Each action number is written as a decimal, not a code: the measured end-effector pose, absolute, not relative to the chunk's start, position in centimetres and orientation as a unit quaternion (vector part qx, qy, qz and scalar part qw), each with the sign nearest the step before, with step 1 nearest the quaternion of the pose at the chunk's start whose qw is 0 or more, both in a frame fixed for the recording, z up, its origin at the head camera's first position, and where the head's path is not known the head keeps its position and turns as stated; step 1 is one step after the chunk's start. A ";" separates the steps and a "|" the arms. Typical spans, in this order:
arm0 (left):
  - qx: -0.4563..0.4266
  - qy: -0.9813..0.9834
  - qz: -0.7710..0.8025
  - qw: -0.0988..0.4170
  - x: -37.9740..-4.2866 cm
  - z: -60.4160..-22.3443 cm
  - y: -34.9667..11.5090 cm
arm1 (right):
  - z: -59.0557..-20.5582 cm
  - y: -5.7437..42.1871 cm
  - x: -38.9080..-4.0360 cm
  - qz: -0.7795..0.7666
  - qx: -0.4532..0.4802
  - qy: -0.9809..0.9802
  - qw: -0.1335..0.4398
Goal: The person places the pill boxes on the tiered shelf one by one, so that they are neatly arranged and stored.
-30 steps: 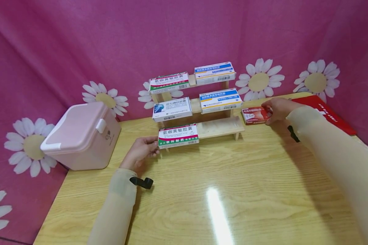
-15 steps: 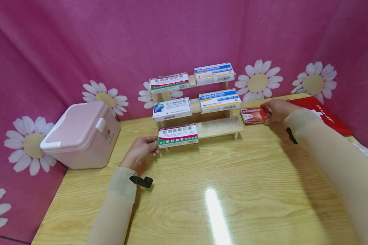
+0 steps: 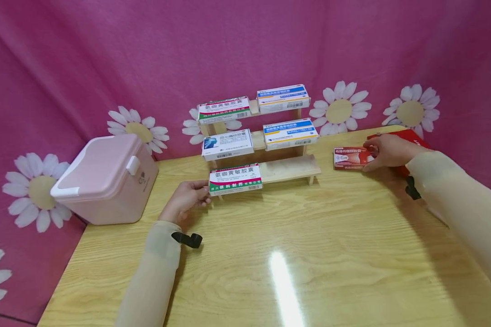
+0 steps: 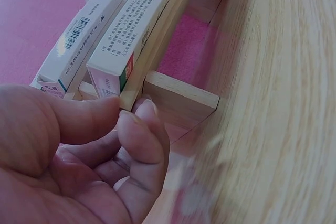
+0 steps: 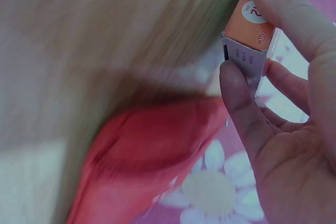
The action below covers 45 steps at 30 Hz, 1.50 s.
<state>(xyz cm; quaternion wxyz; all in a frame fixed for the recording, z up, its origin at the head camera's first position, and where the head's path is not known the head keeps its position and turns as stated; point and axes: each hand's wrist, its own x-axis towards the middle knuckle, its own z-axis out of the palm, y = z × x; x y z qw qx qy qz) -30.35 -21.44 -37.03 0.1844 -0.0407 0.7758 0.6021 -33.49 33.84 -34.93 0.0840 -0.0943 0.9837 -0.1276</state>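
My left hand pinches the left end of the bottom shelf of a three-step wooden rack. Close up in the left wrist view, thumb and fingertips meet at the shelf's edge, just under a white and green medicine box. To the right of the rack, my right hand holds a red medicine box by its right end. The right wrist view shows the thumb and fingers on that box's orange-red end; its far part is cut off there.
A blue-and-white medicine box and others stand on the upper steps. A pink lidded storage box sits at the left. A red first aid pouch lies behind my right hand, before the pink curtain.
My right hand has carried the red medicine box to the right, away from the rack, partly covering the pouch. The left hand keeps its hold on the shelf. My view has shifted slightly.
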 end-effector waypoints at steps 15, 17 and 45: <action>-0.048 0.779 0.595 0.192 -30.3 -37.0 -21.2 | -34.2 34.6 -23.0 -0.176 -0.123 0.977 0.000; -0.051 0.782 0.591 0.192 -30.3 -36.9 -21.2 | -34.3 33.7 -22.0 -0.190 -0.127 0.974 -0.008; -0.036 0.779 0.597 0.188 -30.5 -37.2 -21.4 | -34.3 22.9 -21.5 -0.262 -0.182 0.948 -0.003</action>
